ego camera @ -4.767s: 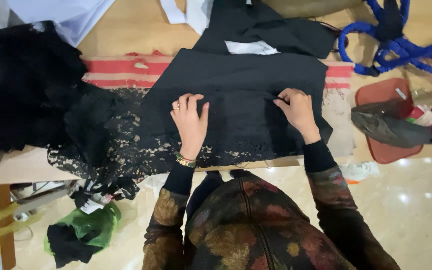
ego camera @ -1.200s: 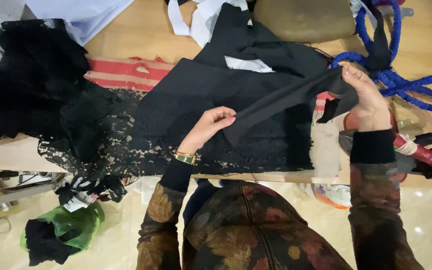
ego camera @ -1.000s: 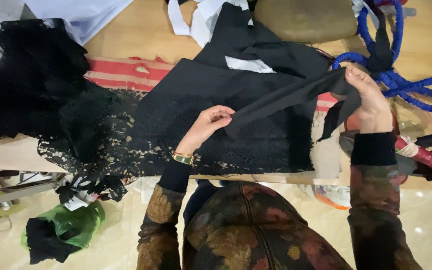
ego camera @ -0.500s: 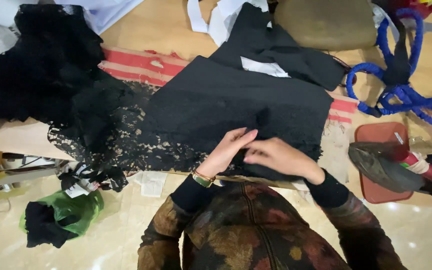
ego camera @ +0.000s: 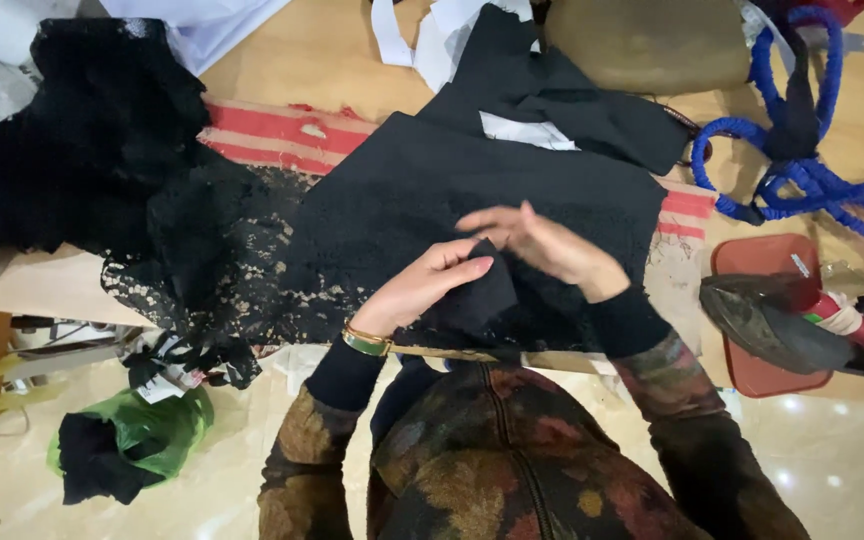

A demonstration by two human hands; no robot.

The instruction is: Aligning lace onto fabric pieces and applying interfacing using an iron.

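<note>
Head view looks down on both hands meeting over a black fabric panel (ego camera: 472,190) spread flat on the table (ego camera: 312,50), near its front edge. Left hand (ego camera: 422,290) has its grip closed, fingers and thumb pinching a small folded black cloth piece (ego camera: 482,295), while the right hand (ego camera: 542,245) hovers just above with fingers loosely spread, its grip open and holding nothing. Black lace (ego camera: 202,250) drapes off the table to the left; a blue rope (ego camera: 802,170) lies well apart at right.
</note>
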